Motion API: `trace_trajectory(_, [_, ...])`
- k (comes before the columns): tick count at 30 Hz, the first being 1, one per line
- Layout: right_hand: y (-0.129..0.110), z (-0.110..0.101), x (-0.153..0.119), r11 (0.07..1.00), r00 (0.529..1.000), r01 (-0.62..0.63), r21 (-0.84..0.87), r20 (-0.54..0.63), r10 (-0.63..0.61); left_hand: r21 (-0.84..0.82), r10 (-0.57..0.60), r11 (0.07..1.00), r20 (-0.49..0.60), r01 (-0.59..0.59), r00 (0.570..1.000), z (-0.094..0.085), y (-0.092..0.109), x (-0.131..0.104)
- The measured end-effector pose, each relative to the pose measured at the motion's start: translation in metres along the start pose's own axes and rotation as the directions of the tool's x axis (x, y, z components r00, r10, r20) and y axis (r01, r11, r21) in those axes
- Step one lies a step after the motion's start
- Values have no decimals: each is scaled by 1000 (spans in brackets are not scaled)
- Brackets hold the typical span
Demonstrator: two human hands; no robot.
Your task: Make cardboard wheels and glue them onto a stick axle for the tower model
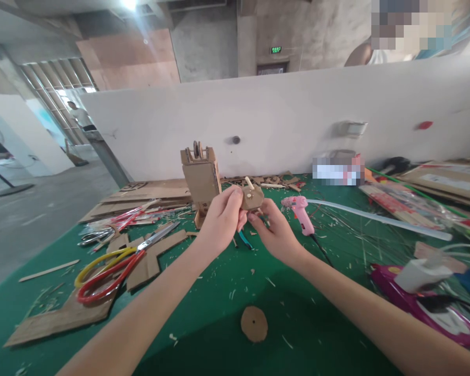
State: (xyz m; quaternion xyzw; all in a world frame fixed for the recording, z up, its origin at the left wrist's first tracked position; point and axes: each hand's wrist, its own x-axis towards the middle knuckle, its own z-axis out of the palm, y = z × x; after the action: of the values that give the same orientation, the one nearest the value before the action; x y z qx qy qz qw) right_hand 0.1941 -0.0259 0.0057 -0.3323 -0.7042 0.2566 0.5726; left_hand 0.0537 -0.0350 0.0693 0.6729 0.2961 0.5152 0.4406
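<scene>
Between both hands, above the middle of the table, is a small cardboard disc [253,198] with a short wooden stick [249,183] standing out of it. My left hand [224,211] pinches its left edge between thumb and fingers. From the lower right, the fingers of my right hand [274,230] close on it; what its fingertips grip underneath is partly hidden. Just behind my left hand stands a tall cardboard tower [202,180] with small wheels at its top. A second cardboard disc [254,324] with a centre hole lies flat on the table nearer to me.
Scissors with red and yellow handles [109,266] lie on cardboard scraps at left. A pink glue gun [301,211] with a long glue stick is right of my hands. A purple power strip [446,308] sits at far right. A white panel [282,120] borders the green table's back.
</scene>
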Motion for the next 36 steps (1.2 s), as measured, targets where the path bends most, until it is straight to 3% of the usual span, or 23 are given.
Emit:
trace_trajectory(7, [-2, -1, 1, 1000, 991, 10, 11, -134, -9, 74, 9, 997, 17, -10, 1000, 2, -1, -2])
trace_trajectory(19, [6, 7, -3, 997, 987, -50, -62, -156, 40, 91, -31, 996, 96, 23, 995, 2, -8, 0])
trace_trajectory(23, [6, 6, 0, 997, 961, -73, 4, -267, 72, 54, -8, 999, 48, 5, 999, -1, -14, 0])
trace_trajectory(26, [0, 5, 3, 989, 942, -103, 107, -309, 132, 198, 36, 980, 8, -37, 999, -6, -20, 2])
trace_trajectory(29, [-8, 3, 3, 975, 937, -131, 181, -297, 181, 402, 100, 906, 108, -135, 989, -9, -24, 2])
trace_trajectory(32, [-13, 3, 4, 956, 930, -140, 259, -296, 217, 502, 110, 841, 203, -200, 973, -9, -27, 0])
trace_trajectory(36, [-11, 4, 8, 944, 947, -170, 284, -217, 236, 599, 158, 760, 205, -252, 966, -12, -31, 2])
